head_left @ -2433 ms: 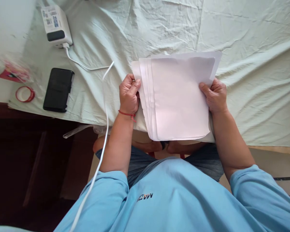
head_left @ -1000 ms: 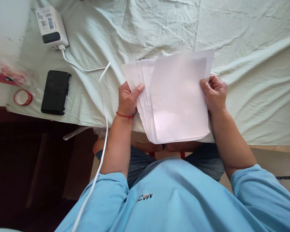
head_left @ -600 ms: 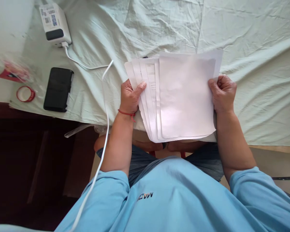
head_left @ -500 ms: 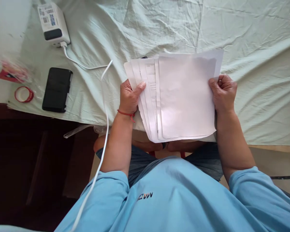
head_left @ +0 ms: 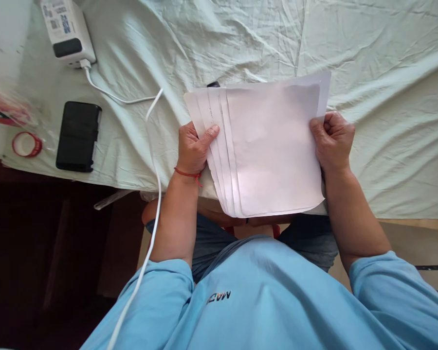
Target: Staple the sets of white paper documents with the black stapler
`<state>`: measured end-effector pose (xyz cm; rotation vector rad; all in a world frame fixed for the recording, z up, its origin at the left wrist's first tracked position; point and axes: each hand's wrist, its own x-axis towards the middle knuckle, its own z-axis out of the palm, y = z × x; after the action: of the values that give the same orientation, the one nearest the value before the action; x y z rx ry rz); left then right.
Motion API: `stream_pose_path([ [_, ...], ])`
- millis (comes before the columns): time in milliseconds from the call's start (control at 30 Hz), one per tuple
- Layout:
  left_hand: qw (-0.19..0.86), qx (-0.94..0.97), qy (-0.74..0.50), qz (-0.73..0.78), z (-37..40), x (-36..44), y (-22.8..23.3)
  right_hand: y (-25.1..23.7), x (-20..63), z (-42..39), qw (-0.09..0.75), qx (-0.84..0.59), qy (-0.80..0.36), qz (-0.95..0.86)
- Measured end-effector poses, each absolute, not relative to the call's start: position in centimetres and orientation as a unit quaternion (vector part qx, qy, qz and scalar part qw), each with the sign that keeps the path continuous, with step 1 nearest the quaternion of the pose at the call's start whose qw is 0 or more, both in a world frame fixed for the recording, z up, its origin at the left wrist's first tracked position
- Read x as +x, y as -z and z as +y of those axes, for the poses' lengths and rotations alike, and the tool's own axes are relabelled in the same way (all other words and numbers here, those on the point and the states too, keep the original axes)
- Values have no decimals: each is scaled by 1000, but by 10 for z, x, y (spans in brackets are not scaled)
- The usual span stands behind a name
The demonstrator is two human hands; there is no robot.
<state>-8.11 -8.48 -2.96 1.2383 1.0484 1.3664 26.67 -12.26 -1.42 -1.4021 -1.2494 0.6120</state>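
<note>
Papers (head_left: 277, 150) covering left hand (head_left: 194, 148) fingers, only thumb showing on top; right hand (head_left: 333, 140) fingertips also tucking behind sheets. Small dark thing (head_left: 213, 84) peeking over far edge of papers, above left thumb, too hidden to identify. Charger (head_left: 63, 29) running off top edge, label too small to read. Red packet (head_left: 3, 114) far left of grip blurring, cut by edge.

Sheeted bed (head_left: 368, 58): phone (head_left: 78, 136), charger (head_left: 63, 30), probably tape roll (head_left: 22, 144).

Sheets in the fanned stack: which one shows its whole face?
The front sheet, pinched at its right edge by the right hand; the others show only narrow left-edge strips beside the left hand.
</note>
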Motion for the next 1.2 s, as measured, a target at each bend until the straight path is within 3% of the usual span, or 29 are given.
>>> stream_pose_path([
  [533, 475, 568, -495, 454, -91, -80, 15, 19, 272, -121, 532, -611, -275, -517],
  [867, 521, 505, -529, 440, -91, -79, 14, 1, 260, -120, 543, -650, -218, -484],
  [1200, 489, 525, -542, 438, -89, -80, 19, 15, 267, -117, 548, -625, -257, -493],
])
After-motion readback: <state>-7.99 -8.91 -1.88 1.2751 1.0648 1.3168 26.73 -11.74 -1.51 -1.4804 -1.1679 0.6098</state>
